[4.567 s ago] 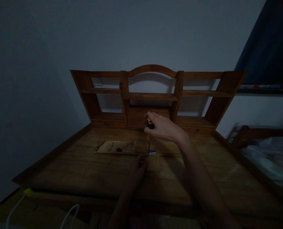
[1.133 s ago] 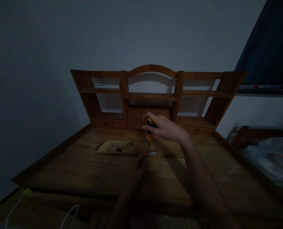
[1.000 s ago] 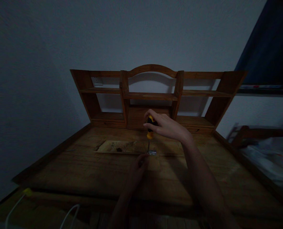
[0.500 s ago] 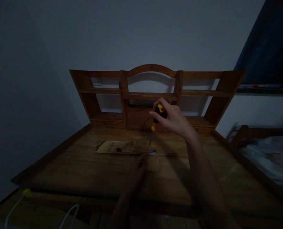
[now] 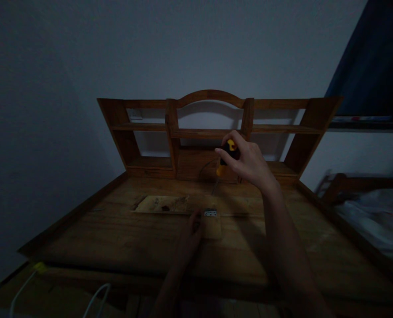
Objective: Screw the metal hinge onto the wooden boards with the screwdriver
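My right hand (image 5: 246, 161) is closed around the black and yellow handle of a screwdriver (image 5: 220, 170). The screwdriver's thin shaft points down, its tip held above and behind a small silver hinge (image 5: 210, 213). That hinge lies at the back edge of a small pale wooden block (image 5: 213, 229) on the desktop. Just left of the hinge rests my left hand (image 5: 191, 234), low over the wood, thumb and forefinger curled with a gap between them. It is in deep shadow, and I see nothing held in it.
A wooden shelf unit (image 5: 209, 132) stands at the back of the wooden desk (image 5: 143, 247), against the wall. A torn, stained strip (image 5: 160, 204) lies left of the hinge. White cables (image 5: 99, 293) hang at the front left. White bedding (image 5: 378, 216) is at the right.
My right hand has lifted the screwdriver slightly and moved it right, farther from the hinge. My left fingertips have drawn back a little to the left, off the hinge's edge.
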The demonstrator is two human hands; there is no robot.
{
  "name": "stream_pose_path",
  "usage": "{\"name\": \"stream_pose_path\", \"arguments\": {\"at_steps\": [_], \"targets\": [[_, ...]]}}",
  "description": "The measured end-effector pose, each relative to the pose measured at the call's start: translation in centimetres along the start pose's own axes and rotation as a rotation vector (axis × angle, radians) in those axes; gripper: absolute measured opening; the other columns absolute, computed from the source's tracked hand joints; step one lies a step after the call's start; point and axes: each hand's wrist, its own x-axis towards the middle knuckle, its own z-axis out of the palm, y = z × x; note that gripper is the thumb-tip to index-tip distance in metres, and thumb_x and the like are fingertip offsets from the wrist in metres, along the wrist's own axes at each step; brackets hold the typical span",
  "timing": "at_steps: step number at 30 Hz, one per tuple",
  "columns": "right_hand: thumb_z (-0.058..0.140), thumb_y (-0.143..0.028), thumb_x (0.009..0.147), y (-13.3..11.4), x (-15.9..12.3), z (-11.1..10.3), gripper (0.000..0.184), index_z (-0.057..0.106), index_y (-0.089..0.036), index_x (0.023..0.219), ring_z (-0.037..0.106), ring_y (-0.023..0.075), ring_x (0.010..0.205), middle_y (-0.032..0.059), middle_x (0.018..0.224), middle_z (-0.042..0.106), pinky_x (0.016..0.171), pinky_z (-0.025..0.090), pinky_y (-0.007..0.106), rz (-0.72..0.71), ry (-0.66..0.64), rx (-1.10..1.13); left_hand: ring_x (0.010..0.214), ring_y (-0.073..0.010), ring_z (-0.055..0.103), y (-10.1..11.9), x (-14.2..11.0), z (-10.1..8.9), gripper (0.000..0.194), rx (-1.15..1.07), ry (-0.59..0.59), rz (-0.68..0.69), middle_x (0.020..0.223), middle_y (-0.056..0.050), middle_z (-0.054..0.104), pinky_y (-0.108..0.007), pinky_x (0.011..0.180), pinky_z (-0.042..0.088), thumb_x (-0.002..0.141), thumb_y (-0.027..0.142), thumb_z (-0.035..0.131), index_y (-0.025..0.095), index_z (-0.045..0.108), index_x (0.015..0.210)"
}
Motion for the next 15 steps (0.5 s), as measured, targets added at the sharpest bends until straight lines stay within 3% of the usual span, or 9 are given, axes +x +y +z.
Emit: {"name": "stream_pose_path", "arguments": {"at_steps": [9,15], "targets": [[0.051,-0.047,0.092,0.24,-0.08,-0.38,0.03,0.054,-0.023,0.109,0.054,0.0183,0.067,0.002,0.078,0.061,0.062,0.034,0.028,0.018,-0.006,-0.012,0.1,-0.0236,0.065,0.78,-0.18,-0.08,0.052,0.072,0.017,-0.023,0.11,-0.009,0.068,-0.036,0.089,0.049,0.09,0.038,0.052,0.019,0.047,0.138],[0.051,-0.047,0.092,0.18,-0.12,-0.48,0.03,0.055,-0.022,0.109,0.054,0.0181,0.067,0.002,0.078,0.061,0.062,0.034,0.028,0.024,-0.001,-0.019,0.101,-0.0241,0.064,-0.03,0.0,-0.09,0.051,0.055,0.018,-0.006,0.112,-0.01,0.068,-0.037,0.088,0.05,0.091,0.038,0.052,0.02,0.047,0.139]]}}
